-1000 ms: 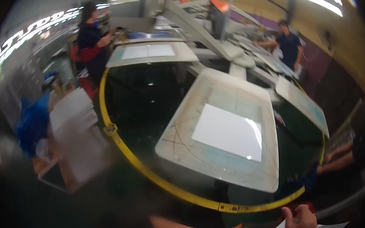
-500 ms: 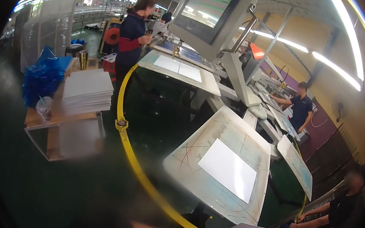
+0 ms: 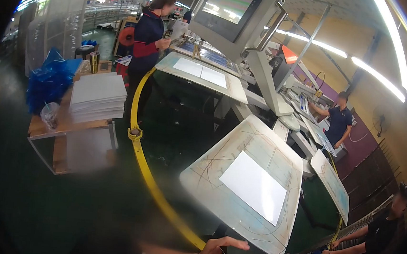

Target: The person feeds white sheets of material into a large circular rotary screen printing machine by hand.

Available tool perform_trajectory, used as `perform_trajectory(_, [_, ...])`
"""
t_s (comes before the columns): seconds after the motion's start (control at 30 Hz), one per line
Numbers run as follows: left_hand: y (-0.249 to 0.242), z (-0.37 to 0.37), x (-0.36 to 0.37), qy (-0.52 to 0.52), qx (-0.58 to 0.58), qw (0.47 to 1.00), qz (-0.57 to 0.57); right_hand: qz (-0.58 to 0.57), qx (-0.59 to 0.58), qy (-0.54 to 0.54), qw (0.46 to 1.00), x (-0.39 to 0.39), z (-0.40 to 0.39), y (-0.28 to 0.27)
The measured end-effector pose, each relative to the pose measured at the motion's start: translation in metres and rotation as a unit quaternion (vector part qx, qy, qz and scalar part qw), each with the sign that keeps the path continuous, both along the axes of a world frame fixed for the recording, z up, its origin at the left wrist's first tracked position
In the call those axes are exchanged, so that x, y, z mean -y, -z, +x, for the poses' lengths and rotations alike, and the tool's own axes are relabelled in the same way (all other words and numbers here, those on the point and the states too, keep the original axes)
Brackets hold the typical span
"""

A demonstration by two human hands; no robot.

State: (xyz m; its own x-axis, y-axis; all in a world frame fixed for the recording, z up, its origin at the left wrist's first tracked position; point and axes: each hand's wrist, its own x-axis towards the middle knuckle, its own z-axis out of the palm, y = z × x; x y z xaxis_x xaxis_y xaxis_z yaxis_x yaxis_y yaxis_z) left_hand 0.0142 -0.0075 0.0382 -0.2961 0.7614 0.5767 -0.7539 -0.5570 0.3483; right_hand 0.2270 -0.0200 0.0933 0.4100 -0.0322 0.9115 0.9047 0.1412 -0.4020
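Observation:
My left hand (image 3: 217, 250) is low in the picture, its fingers stretched out to the right and nothing in them. It is beside the yellow curved rail (image 3: 170, 215) and just below the near corner of a pale, stained printing platen (image 3: 204, 175). A blank white sheet (image 3: 256, 186) lies flat on that platen, apart from my hand. My right hand is out of view.
A stack of white sheets (image 3: 98, 97) and crumpled blue plastic (image 3: 49, 84) sit on a wooden table (image 3: 40, 131) at left. A machine screen (image 3: 229, 7) hangs above. Co-workers stand at the far platen (image 3: 235, 91), by the machine at right, and lower right.
The sheet held between both hands has gone from view, and so has my right hand. My left hand has let go, risen slightly and straightened its fingers.

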Motion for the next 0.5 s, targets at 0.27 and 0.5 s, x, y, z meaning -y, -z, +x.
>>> perform_trajectory(0.27, [0.070, -0.013, -0.027, -0.189, -0.333, 0.907, -0.172, -0.006, -0.145, -0.005, 0.989, 0.018, 0.023, 0.042])
perform_trajectory(0.5, [0.095, -0.022, -0.014, -0.248, -0.475, 0.810, -0.239, 0.044, -0.302, -0.009, 0.952, 0.042, 0.030, 0.088])
